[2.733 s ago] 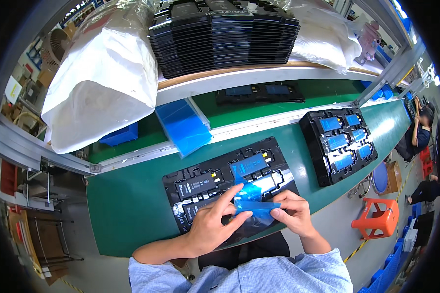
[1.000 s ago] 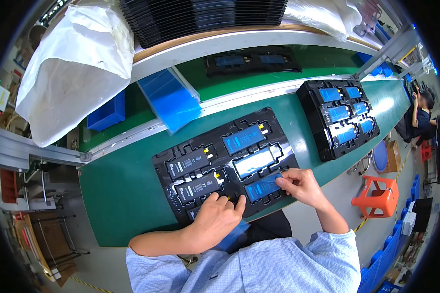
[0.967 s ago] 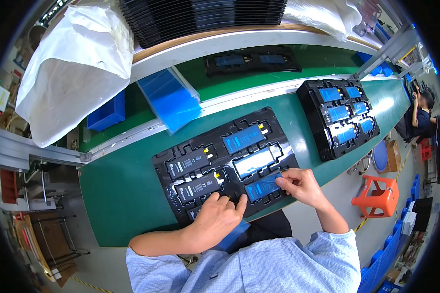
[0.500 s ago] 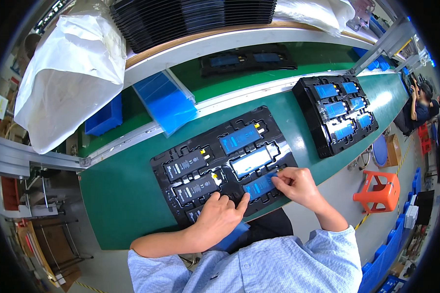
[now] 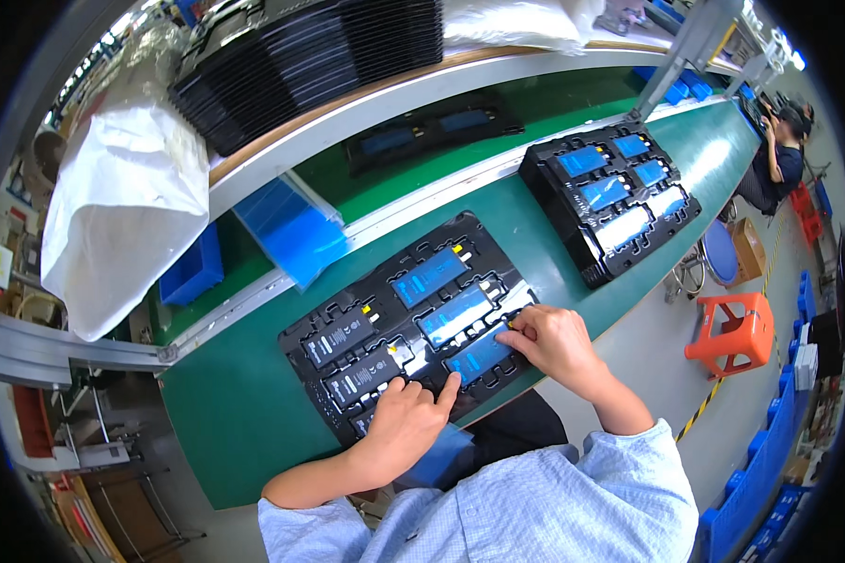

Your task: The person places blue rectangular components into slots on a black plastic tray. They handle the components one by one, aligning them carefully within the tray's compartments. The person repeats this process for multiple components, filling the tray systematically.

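A black molded tray (image 5: 399, 336) lies at a slant on the green bench. Flat battery packs fill its pockets: a black battery (image 5: 341, 338) and others like it on the left, several with blue faces on the right. My left hand (image 5: 408, 418) rests at the tray's near edge, index finger stretched to the left end of the nearest blue-faced battery (image 5: 479, 357), the other fingers loosely bent. At that battery's right end, thumb and fingers of my right hand (image 5: 556, 349) pinch together by the yellow tab. What lies between those fingertips is hidden.
Beyond, to the right, a stack of black trays (image 5: 573, 220) holds more blue-faced batteries. Blue film sheets (image 5: 296, 235) lie by the rail, near a blue bin (image 5: 192, 272). Overhead, a shelf carries stacked trays (image 5: 310, 75) and a white bag (image 5: 127, 206). An orange stool (image 5: 730, 333) stands right.
The whole view has shifted and turned slightly, so the bench sits differently. Both hands stay at the same battery, the right one still pinching at its right end.
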